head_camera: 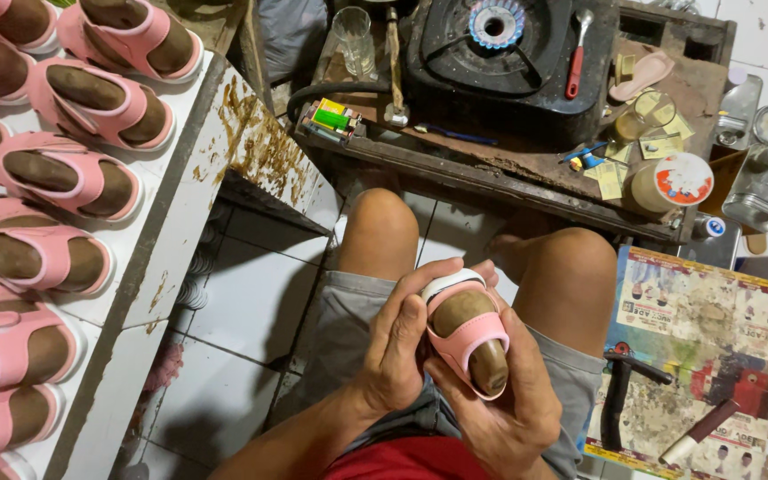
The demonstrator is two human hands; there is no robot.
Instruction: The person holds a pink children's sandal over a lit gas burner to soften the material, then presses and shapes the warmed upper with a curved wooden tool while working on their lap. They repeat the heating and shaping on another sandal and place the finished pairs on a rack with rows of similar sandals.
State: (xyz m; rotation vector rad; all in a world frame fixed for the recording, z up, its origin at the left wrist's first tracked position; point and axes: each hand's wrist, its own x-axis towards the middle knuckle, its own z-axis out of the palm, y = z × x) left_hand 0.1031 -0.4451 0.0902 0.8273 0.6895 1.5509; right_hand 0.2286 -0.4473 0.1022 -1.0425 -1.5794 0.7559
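Far left: a white shelf (148,240), its edge smeared with brown glue, carries pink sandals (64,178) on brown lasts, packed side by side in a column that runs off the top, left and bottom edges; about ten show, some cut off. Between the shelf and the person's knees lies an open strip of white floor tile (251,302).

Centre: the left hand (402,342) wraps over the heel end of one small sandal (467,333), fingers curled and pressed on its white sole, thumb along the side. The right hand (500,409) cups the same sandal from below, palm against the toe end, fingers closed about it. The sandal sits over the lap, between the knees, clear of shelf and bench; its pink strap is smooth, and the rounded brown last sticks out at the toe.

Upper centre: a worn wooden bench (491,173) holds one black gas burner (500,49), one clear glass (354,40), one hammer (393,67) and one red-handled spoon (575,58).

Right: a round tin (673,182) stands at the bench corner. Below it a printed board (713,347), stained and scuffed, bears a second, black hammer (620,396) and one dark-handled tool (697,431).
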